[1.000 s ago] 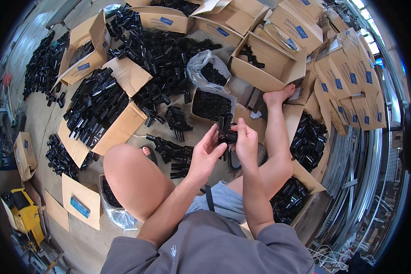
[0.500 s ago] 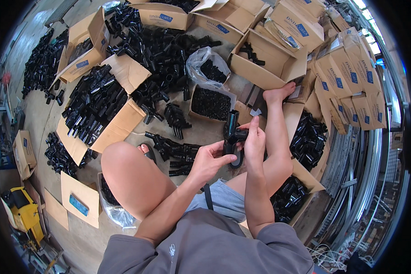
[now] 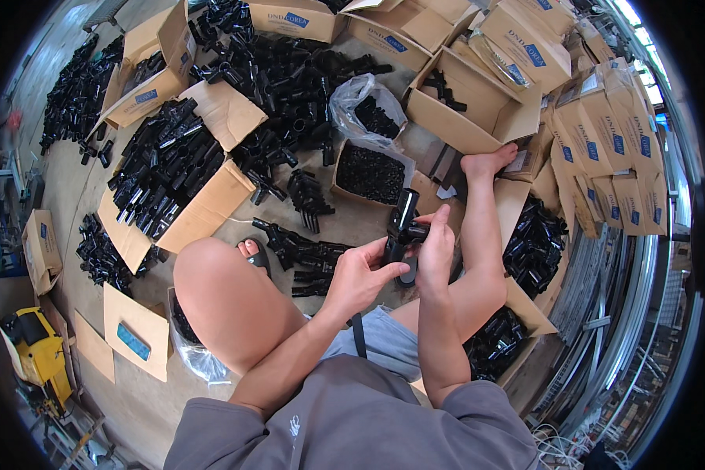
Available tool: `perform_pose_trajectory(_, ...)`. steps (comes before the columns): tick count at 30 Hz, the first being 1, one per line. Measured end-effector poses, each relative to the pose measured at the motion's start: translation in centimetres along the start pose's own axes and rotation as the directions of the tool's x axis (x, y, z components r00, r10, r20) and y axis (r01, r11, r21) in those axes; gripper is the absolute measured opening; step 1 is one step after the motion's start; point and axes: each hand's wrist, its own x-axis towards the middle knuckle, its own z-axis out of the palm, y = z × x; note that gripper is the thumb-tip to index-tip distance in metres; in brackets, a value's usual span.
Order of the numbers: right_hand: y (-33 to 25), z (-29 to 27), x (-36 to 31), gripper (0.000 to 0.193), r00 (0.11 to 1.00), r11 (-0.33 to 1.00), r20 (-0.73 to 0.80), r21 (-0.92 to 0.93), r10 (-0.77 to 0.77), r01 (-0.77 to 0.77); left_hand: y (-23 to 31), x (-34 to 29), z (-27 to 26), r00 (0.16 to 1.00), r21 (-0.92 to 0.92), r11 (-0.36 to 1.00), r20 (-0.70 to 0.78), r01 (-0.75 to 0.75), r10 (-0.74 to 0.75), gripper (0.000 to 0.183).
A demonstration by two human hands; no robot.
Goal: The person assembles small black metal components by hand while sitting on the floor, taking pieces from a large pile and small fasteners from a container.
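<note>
Between my knees I hold a black pipe fitting (image 3: 404, 213), a glossy tube with a short side branch, tilted slightly to the right. My left hand (image 3: 362, 276) grips its lower part, with the thumb pointing right across it. Closed on the side branch from the right is my right hand (image 3: 436, 249), thumb uppermost. My fingers hide part of the fitting's lower end. Just beyond it stands a carton of small black parts (image 3: 372, 174). More black fittings (image 3: 309, 254) lie in a row left of my hands.
Large heaps of black fittings (image 3: 290, 86) spread over the floor ahead. An open cardboard box (image 3: 478, 110) holds a few fittings near my right foot. Stacked cartons (image 3: 603, 141) and long metal profiles (image 3: 595, 321) line the right side. A phone (image 3: 134, 341) lies on cardboard at left.
The fitting now leans more to the right, its upper end turned with it. Both hands keep their hold. The whole view has shifted slightly.
</note>
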Motion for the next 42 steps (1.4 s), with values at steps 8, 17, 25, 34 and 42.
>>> perform_pose_trajectory(8, 0.7, 1.0, 0.9, 0.069, 0.986, 0.989, 0.085, 0.014, 0.147, -0.148, 0.8, -0.1, -0.8, 0.995, 0.241, 0.97, -0.103, 0.03, -0.005, 0.04)
perform_pose_trajectory(17, 11.3, 6.2, 16.6, 0.021, 0.938, 0.756, 0.263, -0.559, -0.228, 0.34, 12.9, -3.0, -4.3, 0.963, 0.645, 0.764, -0.185, -0.031, 0.196, 0.041)
perform_pose_trajectory(25, 14.5, 11.8, 19.4, 0.028, 0.947, 0.443, 0.32, -0.854, 0.032, 0.274, 18.3, 0.7, -6.6, 0.885, 0.989, 0.068, 0.085, -0.13, 0.458, 0.037)
perform_pose_trajectory(34, 9.9, 6.0, 14.8, 0.024, 0.987, 0.911, 0.141, -0.391, -0.078, 0.128, 15.9, 2.8, -8.4, 0.893, 0.982, 0.081, 0.121, -0.172, 0.433, 0.036)
perform_pose_trajectory(42, -7.9, 2.7, 5.7, 0.018, 0.845, 0.851, 0.111, 0.104, -0.524, 0.514, 15.8, 3.5, -8.2, 0.876, 0.982, 0.006, 0.166, -0.189, 0.453, 0.037)
